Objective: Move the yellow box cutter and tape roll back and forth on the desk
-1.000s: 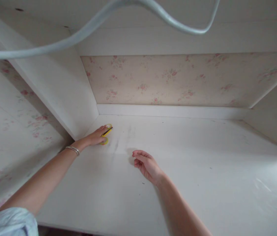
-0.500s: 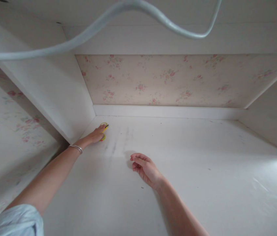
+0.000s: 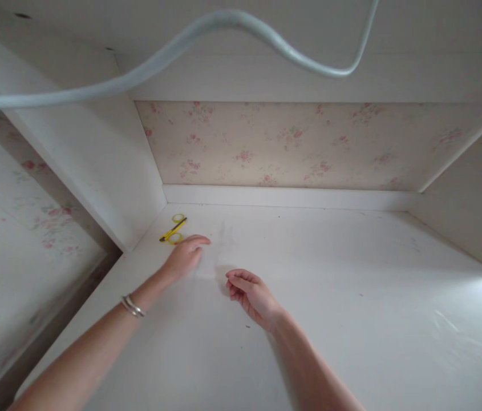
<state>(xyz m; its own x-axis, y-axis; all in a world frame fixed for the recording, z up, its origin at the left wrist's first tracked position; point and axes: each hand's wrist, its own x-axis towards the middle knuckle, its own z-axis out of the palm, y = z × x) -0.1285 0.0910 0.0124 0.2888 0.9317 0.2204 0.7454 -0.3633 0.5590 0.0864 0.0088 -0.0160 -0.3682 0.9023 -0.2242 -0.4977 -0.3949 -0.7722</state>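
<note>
My left hand (image 3: pixel 187 254), with bangles (image 3: pixel 133 306) at the wrist, hovers over or rests on the white desktop (image 3: pixel 309 319). Its fingers reach out to the right, and I see nothing held in it. Just beyond it on the left lie a yellow and black utility knife (image 3: pixel 173 229) and two yellow rings, a far ring (image 3: pixel 178 218) and a near ring (image 3: pixel 175 238), which look like tape rolls. Lower and to the right, my right hand (image 3: pixel 251 294) has its fingers curled and thumb against the index finger; anything inside the pinch is hidden.
A pale cable (image 3: pixel 223 18) runs across the top, close to the camera. White side panels, including the left panel (image 3: pixel 108 171), and a shelf above frame the desktop. Floral wallpaper (image 3: pixel 275 145) covers the back. Small dark specks, one speck (image 3: pixel 248 326) among them, dot the surface.
My left hand has come away from the utility knife and yellow rings, moving right and toward me, leaving them in the far left corner. The right hand has hardly moved.
</note>
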